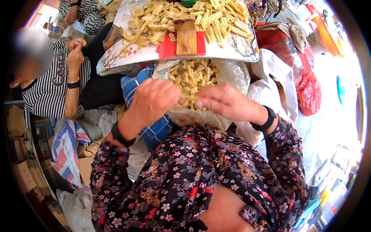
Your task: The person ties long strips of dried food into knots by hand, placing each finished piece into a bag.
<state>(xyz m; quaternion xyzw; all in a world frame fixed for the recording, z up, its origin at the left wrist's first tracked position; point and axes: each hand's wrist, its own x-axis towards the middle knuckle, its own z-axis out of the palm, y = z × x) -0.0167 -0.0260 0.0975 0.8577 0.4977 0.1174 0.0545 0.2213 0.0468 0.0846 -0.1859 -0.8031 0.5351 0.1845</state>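
Observation:
Both of my hands are raised in front of my chest, over an open sack [208, 118] of short pale yellow folded or knotted pieces [193, 73]. A thin pale yellow strip [188, 97] stretches between them, slightly blurred. My left hand [156, 94] is closed around its left end, knuckles up. At the other end, my right hand [226, 101] pinches it between thumb and fingers. Beyond the sack, a white flower-printed table [131, 48] carries a heap of similar yellow strips [154, 23]. A wooden block [186, 38] lies on a red sheet [201, 43] at its near edge.
To the left sits another person in a striped top [46, 92], hands raised. Blue checked cloth [154, 131] lies beside my left forearm. Red plastic bags [309, 92] and white sacking [266, 96] are on the right. Cardboard boxes [25, 176] stand at far left.

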